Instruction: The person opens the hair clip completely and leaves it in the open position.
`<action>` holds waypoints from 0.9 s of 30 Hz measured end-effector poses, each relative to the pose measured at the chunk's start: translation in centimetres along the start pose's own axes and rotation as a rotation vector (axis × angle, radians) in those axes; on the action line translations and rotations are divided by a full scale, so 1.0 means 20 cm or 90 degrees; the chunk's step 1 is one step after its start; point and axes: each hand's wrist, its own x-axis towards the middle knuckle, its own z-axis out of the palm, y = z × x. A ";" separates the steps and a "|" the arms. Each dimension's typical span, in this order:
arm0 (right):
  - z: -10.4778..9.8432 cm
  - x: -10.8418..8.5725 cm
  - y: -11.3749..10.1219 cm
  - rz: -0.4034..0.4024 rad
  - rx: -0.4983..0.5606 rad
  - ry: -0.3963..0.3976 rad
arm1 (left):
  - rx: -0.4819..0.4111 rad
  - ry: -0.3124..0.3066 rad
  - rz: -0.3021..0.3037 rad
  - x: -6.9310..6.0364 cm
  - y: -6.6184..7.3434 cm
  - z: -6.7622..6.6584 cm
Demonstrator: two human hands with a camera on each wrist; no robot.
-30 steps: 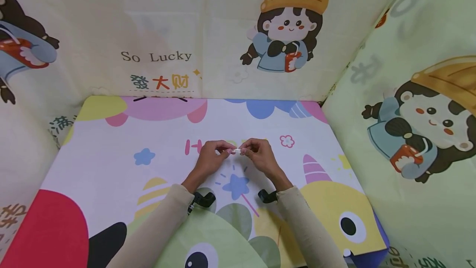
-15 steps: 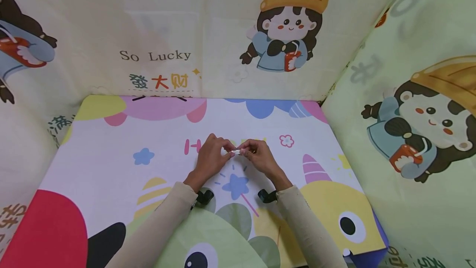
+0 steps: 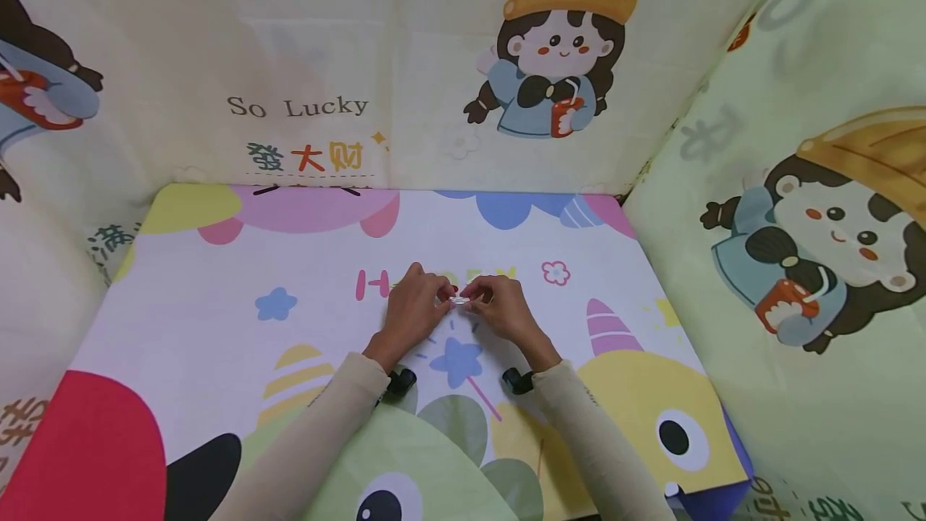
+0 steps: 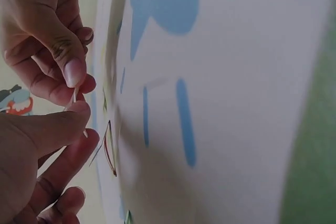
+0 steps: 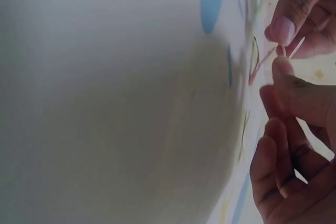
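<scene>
A small, thin white strip (image 3: 460,300) stretches between my two hands above the middle of the table; its exact kind cannot be told. My left hand (image 3: 415,310) pinches one end with thumb and forefinger, and my right hand (image 3: 501,308) pinches the other. In the left wrist view, the white strip (image 4: 75,95) shows only briefly between the thumb tips. From the right wrist, one slim end of the strip (image 5: 297,47) sticks out beside the left thumb. The fingertips cover most of it. The right hand's other fingers are loosely bent.
The table (image 3: 202,304) wears a white cover with printed cartoon animals, stars and letters. A pale printed cloth (image 3: 427,63) rises behind it, and more cloth (image 3: 673,248) hangs along the right. Black wrist cameras (image 3: 517,381) sit at both cuffs.
My left hand has turned, its knuckles rising, and shifted slightly right. The right hand has dipped a little. Both keep pinching the white strip, and the head view has shifted slightly.
</scene>
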 end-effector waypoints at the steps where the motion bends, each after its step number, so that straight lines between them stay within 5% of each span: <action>1: 0.01 0.00 0.00 0.003 -0.016 0.000 | 0.011 0.002 0.003 0.00 0.00 0.01; 8: 0.03 0.01 -0.02 0.015 -0.076 0.003 | 0.052 0.014 0.026 0.01 -0.01 0.02; 27: 0.05 0.01 -0.03 0.015 -0.090 0.000 | 0.072 -0.009 0.010 0.01 -0.02 0.04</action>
